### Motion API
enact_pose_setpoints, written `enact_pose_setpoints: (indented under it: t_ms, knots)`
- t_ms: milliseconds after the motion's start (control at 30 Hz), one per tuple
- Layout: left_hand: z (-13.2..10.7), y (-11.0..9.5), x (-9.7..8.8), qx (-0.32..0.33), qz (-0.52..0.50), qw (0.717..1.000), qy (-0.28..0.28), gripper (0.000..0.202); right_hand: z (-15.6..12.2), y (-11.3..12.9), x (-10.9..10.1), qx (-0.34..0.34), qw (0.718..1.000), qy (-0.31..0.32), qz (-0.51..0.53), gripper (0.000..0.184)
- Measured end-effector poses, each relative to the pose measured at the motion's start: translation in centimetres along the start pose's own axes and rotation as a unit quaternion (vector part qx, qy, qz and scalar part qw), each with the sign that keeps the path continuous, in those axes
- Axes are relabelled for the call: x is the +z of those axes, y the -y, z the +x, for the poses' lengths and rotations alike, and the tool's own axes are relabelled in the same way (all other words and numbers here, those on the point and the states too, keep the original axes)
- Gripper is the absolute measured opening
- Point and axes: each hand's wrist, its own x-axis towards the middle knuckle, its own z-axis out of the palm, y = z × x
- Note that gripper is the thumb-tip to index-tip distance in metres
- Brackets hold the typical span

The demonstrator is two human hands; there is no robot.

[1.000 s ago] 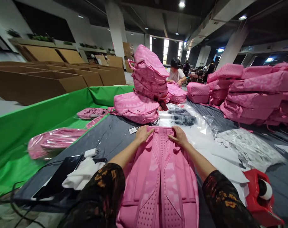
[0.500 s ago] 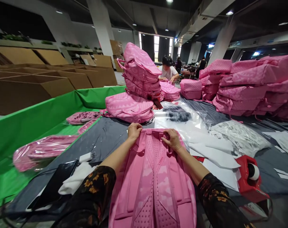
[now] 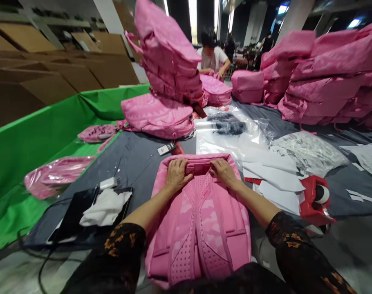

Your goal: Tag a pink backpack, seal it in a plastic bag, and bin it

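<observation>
1. Left of the work: a black tablet (image 3: 78,212) lies on the grey table (image 3: 137,159) with a white cloth (image 3: 104,208) on top of it.
2. Left hand (image 3: 176,174): palm down, fingers curled over the top edge of the pink backpack (image 3: 201,220), forearm stretched forward from a dark floral sleeve. The fingers press and hook the edge; whether they fully close around it cannot be told.
3. Pink backpack: lies flat, back panel up, straps running toward the viewer, directly in front of the person. It appears soft, padded and light, likely to flex rather than hold shape; the grab handle (image 3: 200,167) at the top edge looks like the firmest place to take hold.
4. Right hand (image 3: 224,173): mirrors the left, palm down beside the handle, fingers bent onto the top seam.
5. Right of the work: white paper sheets (image 3: 274,179) and a red tape dispenser (image 3: 316,200).
6. Background: stacked pink bags (image 3: 323,77); another person works at the far end.
</observation>
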Motion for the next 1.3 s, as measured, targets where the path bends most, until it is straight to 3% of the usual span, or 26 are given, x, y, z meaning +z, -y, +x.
enact_pose_setpoints:
  t_ms: [133, 333, 467, 600, 767, 933, 1000, 1067, 1167, 1300]
  knots:
    - [-0.8, 1.5, 1.0, 0.044, -0.020, 0.997, 0.064, 0.052, 0.8, -1.8, 0.4, 0.000, 0.996, 0.086, 0.015, 0.035]
    - [5.3, 2.8, 3.5, -0.024, -0.008, 0.992, 0.120, 0.060, 7.0, -3.4, 2.0, 0.066, 0.987, 0.137, -0.057, 0.031]
    - [7.6, 2.8, 2.5, -0.048, -0.051, 0.988, 0.139, 0.072, 8.7, -3.5, 1.8, 0.091, 0.984, 0.140, -0.056, 0.029]
    - [5.5, 0.3, 1.2, -0.040, -0.123, 0.987, 0.090, 0.086, 8.6, -3.5, 1.9, 0.098, 0.989, 0.103, -0.041, 0.024]
    - [2.7, -5.0, 2.2, -0.013, -0.059, 0.976, 0.209, 0.074, 7.8, -2.3, 2.6, 0.117, 0.987, 0.071, -0.082, 0.024]
    - [2.7, -5.7, 2.2, -0.041, -0.032, 0.979, 0.195, 0.064, 7.9, -2.6, -0.1, 0.057, 0.988, 0.045, -0.134, 0.039]
    - [2.8, -5.4, 2.1, -0.044, -0.036, 0.981, 0.185, 0.063, 9.2, -3.7, -1.6, 0.098, 0.981, 0.083, -0.145, 0.046]
    - [2.6, -5.2, 2.2, -0.048, -0.038, 0.982, 0.176, 0.063, 11.1, -5.1, -2.5, 0.143, 0.964, 0.168, -0.148, 0.047]
    - [2.4, -4.9, 2.6, -0.053, -0.031, 0.985, 0.159, 0.063, 13.8, -6.7, -2.2, 0.159, 0.944, 0.248, -0.151, 0.045]
    - [3.1, -4.5, 2.9, -0.068, -0.018, 0.987, 0.146, 0.062, 15.2, -7.1, -1.4, 0.173, 0.926, 0.285, -0.179, 0.048]
